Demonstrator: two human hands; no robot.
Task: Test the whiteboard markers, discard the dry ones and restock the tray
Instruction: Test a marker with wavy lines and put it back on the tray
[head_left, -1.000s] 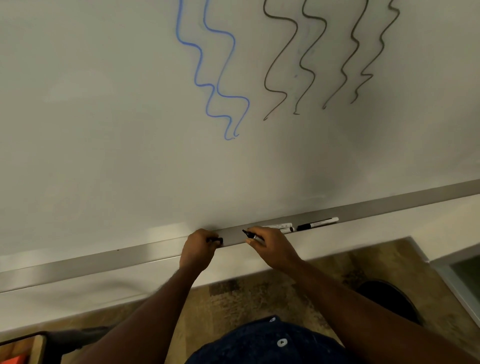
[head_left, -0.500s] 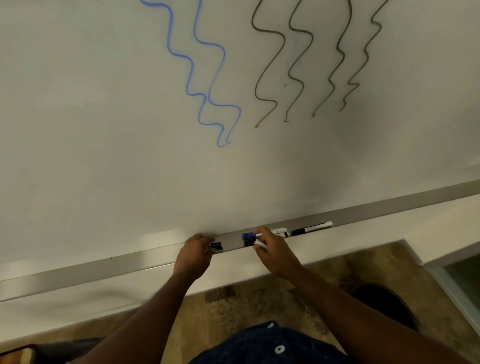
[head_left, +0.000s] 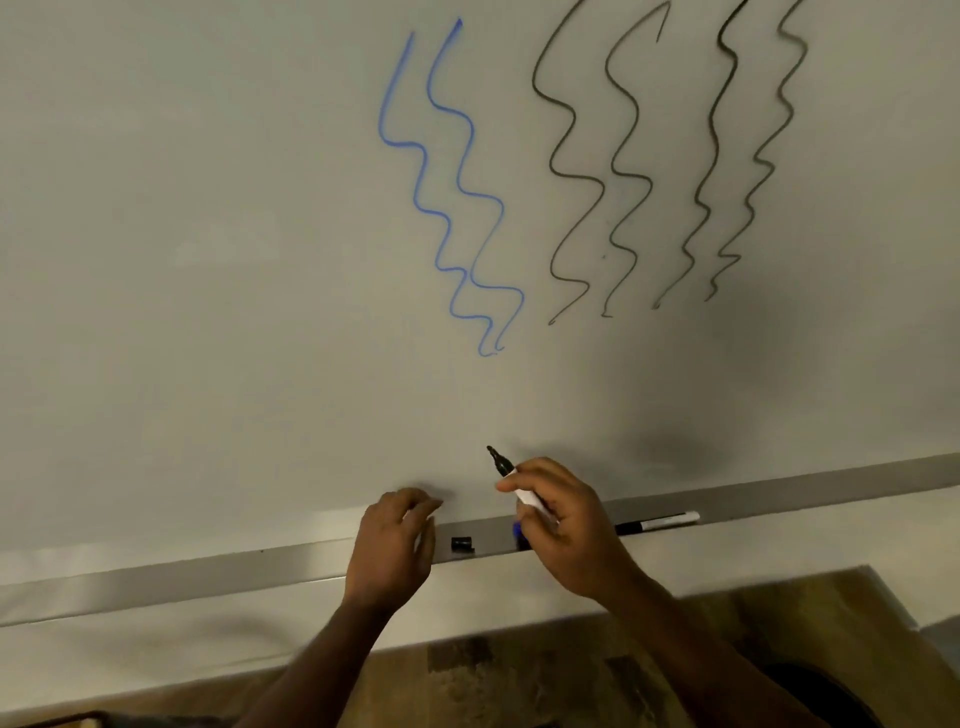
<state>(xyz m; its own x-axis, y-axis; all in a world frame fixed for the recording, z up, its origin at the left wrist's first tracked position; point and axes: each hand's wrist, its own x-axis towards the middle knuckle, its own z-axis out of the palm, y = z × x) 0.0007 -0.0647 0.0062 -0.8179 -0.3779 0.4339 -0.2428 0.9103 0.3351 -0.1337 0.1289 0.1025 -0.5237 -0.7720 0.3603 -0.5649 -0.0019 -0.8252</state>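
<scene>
Right hand (head_left: 566, 525) holds uncapped marker (head_left: 511, 480) steeply tilted, tip seemingly up-left.

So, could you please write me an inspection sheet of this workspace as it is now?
Surface: white whiteboard with two blue wavy lines and four black wavy lines; grey metal tray below.
Job's things: uncapped black-tipped white marker, in the right hand; capped white marker with black cap, lying in the tray; small loose black cap, in the tray; blue piece, partly hidden.
Clutter: nothing seen.
Hands: left hand relaxed, holding nothing; right hand grips the marker.
Cables: nothing seen.
Surroundings: brown patterned floor.
</scene>
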